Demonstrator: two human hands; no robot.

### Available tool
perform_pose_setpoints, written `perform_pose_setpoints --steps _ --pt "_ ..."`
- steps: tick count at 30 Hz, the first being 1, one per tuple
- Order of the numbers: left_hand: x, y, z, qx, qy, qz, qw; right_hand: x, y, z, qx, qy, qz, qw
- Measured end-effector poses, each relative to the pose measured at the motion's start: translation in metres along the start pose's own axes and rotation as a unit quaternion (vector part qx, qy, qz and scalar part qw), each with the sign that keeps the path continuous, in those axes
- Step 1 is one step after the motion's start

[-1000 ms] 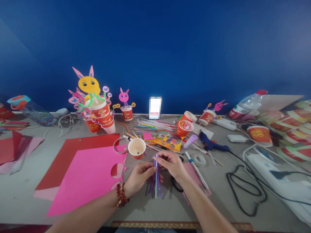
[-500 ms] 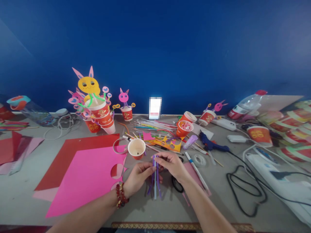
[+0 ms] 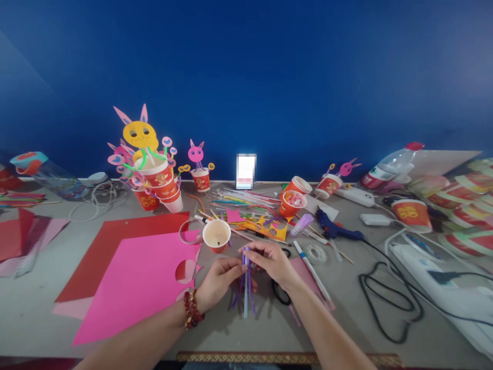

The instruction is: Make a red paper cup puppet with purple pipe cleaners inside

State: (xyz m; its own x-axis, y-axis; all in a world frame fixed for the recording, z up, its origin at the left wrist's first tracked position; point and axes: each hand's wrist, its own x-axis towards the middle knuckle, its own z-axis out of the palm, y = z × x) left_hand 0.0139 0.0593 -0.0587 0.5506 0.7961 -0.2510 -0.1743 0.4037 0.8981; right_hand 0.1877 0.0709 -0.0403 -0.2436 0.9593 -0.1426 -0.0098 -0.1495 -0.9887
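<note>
Between my two hands is a small bundle: a pale, see-through straw [image 3: 246, 300] with purple pipe cleaners [image 3: 251, 300] along its sides. My left hand [image 3: 223, 275] pinches the bundle from the left, partway down. At its upper end, the fingers of my right hand [image 3: 271, 259] are closed round it. The lower ends of the pipe cleaners splay outward while the straw hangs straight. A paper cup [image 3: 217, 237] stands just beyond my left hand, and black-handled scissors [image 3: 281, 293] lie partly hidden under my right forearm.
Pink paper [image 3: 142, 288] covers the left side. A glue gun [image 3: 335, 226] with a black cord and a white power strip [image 3: 431, 288] are on the right. Cup figures [image 3: 156, 177] stand at the back left. Straws and scraps [image 3: 246, 198] lie ahead, near a tape roll [image 3: 316, 254].
Both hands keep nearly the same place and grip. The lower tips of the straw and pipe cleaners have shifted very slightly left.
</note>
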Motion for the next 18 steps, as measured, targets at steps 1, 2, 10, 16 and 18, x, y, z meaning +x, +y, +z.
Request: perform_pose_setpoints --steps 1,2,10,16,18 --pt "-0.0003 0.0003 0.0001 0.000 0.000 -0.001 1.000 0.0000 0.0002 0.0000 0.000 0.000 -0.001 1.000" --pt "-0.0006 0.0006 0.0003 0.001 0.001 -0.001 1.000 0.0000 0.0005 -0.0001 -0.001 0.000 -0.002 1.000" --pt "-0.0014 0.0007 0.0007 0.011 0.003 0.006 1.000 0.0006 0.0039 -0.0008 -0.012 -0.001 -0.011 1.000" --pt "-0.0001 0.0021 0.0008 -0.004 -0.019 0.017 1.000 0.0005 0.0023 -0.0003 0.005 -0.003 -0.012 1.000" --pt "0.0000 0.0033 0.0010 -0.008 -0.027 0.013 1.000 0.0006 0.0035 0.0005 0.011 -0.003 -0.008 1.000"
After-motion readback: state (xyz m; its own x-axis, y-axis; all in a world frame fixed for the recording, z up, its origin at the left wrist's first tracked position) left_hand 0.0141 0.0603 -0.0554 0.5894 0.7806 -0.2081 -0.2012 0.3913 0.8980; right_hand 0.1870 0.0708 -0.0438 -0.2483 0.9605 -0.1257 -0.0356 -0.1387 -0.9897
